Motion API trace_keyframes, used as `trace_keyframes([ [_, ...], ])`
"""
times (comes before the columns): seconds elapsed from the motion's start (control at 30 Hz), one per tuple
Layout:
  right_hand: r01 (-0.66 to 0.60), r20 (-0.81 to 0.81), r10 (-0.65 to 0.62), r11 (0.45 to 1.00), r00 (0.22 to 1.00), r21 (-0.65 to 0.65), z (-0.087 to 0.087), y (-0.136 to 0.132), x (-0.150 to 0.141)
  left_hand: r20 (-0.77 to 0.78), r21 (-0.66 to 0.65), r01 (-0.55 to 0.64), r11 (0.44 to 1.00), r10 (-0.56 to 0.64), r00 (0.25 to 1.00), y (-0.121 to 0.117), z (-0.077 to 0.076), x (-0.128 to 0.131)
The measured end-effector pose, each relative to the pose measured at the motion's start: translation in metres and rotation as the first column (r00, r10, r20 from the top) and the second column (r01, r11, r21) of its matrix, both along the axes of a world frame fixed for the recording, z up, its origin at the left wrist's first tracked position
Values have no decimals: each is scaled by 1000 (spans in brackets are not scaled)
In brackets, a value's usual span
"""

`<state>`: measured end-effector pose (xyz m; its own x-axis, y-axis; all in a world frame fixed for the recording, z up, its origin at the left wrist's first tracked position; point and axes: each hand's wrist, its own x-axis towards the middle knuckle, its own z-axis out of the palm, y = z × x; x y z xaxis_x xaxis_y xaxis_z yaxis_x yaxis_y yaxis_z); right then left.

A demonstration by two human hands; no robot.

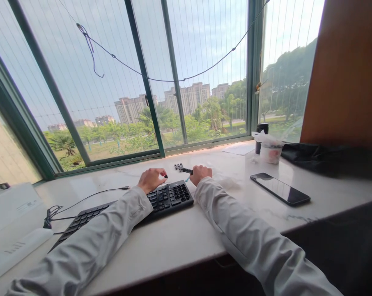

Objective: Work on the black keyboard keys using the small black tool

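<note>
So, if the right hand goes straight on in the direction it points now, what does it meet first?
The right hand points left and slightly away, holding a thin dark tool. First in that line are probably the loose black keycaps at the tool's tip, though depth is hard to judge here.

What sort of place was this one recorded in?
Probably a room in a flat or office high above the ground: a pale stone window ledge serves as a desk, with a black keyboard and a smartphone on it, below wide windows facing trees and apartment blocks.
</note>
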<state>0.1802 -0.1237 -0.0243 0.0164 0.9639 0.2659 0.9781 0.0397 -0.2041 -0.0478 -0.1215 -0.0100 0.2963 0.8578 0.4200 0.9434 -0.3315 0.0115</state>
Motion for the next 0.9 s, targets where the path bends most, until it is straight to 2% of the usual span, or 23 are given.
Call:
trace_keyframes([
  [0.2,12,11,-12,1000,1000,-10,3,1,7,-72,-45,21,999,-24,997,56,4,16],
  [0.37,23,13,-22,999,1000,-33,5,2,10,-92,-60,-10,998,4,996,88,-8,32],
  [0.53,18,12,-17,999,1000,-35,6,4,11,-110,-37,-41,998,37,993,107,-19,41],
  [0.9,32,-22,-32,999,999,-6,5,8,13,-87,-55,-88,995,83,993,128,-33,48],
])
